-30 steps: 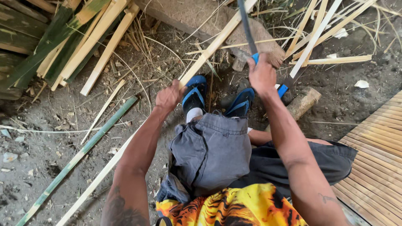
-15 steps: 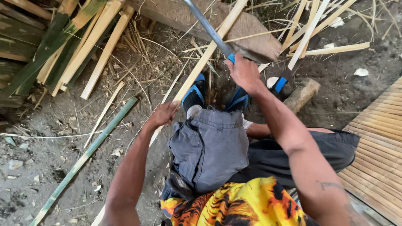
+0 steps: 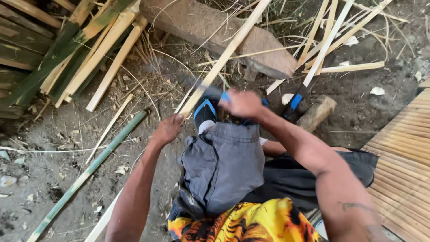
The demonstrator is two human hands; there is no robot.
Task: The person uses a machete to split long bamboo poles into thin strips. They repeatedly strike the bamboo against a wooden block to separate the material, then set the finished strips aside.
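Pale bamboo strip (image 3: 224, 58) slants up-right from the left hand (image 3: 168, 129), which grips its lower part; right hand (image 3: 242, 103) nearby holds a blurred blue-handled tool, probably a knife

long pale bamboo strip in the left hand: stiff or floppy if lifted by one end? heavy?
Probably springy rather than floppy: the bamboo strip is long and thin yet runs straight from the left hand past the stone block. Likely light for its length, being a narrow split slat. Its flat faces suggest it would slide, not roll.
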